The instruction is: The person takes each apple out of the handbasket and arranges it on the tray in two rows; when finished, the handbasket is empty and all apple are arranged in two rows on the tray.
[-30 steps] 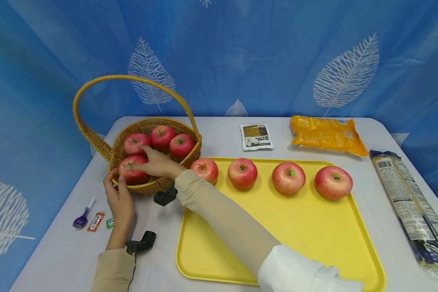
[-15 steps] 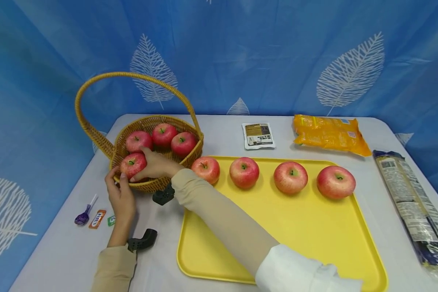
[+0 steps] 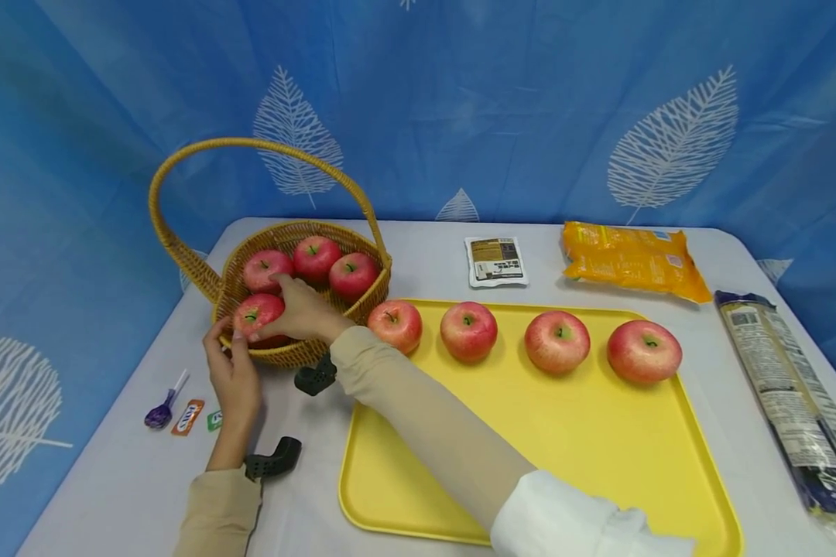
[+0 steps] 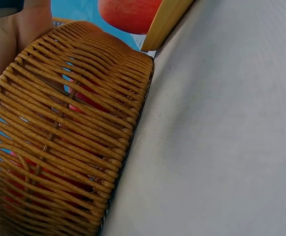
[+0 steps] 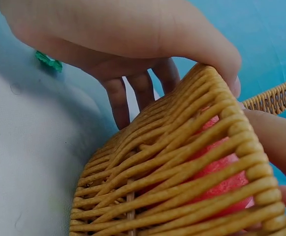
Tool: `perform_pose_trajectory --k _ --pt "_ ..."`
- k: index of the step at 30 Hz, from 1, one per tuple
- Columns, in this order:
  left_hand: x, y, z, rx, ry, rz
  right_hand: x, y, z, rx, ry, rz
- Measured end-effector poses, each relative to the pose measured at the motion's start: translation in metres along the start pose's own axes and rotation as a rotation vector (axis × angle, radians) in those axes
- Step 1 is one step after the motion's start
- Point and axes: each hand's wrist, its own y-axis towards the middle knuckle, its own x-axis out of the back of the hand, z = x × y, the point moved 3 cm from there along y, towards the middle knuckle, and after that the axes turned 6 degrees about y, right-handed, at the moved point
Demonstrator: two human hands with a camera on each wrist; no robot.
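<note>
A wicker basket (image 3: pixel 286 356) with a tall arched handle stands at the table's back left, holding several red apples. My left hand (image 3: pixel 235 383) grips its front-left rim; in the right wrist view, the left hand's (image 5: pixel 133 34) thumb lies on the rim and other fingers hang along the outer wall. Inside the basket, my right hand (image 3: pixel 303 311) holds the front-left apple (image 3: pixel 258 311), with thumb and fingers at its right side. Behind it sit three more apples, among them a back one (image 3: pixel 316 258). Wicker partly hides the apples in both wrist views.
Right of the basket lies a yellow tray (image 3: pixel 529 464) with several apples along its back edge. A white packet (image 3: pixel 496 261), an orange bag (image 3: pixel 634 259) and a long clear package (image 3: pixel 783 394) lie beyond. A lollipop (image 3: pixel 159 415) and small wrapped sweets (image 3: pixel 187 418) lie front left.
My right hand's fingers have slid off the apple's front toward its lower right side, uncovering more of the apple. The left hand stays on the rim. The head view has shifted slightly.
</note>
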Motion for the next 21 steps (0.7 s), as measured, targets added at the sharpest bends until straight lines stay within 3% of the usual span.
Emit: perform_pose_trajectory --k 3,11,21 --pt "0.0004 -0.0006 0.0001 0.001 0.001 -0.003 -0.0009 -0.0012 0.0005 -0.004 -0.031 0.000" --pt "-0.0003 -0.0013 -0.0018 0.006 -0.004 0.005 -0.0046 -0.0032 0.0027 0.052 -0.242 -0.006" --pt "0.0011 -0.0008 -0.0032 0.010 -0.009 0.012 -0.0073 -0.0036 0.0046 0.054 -0.314 -0.035"
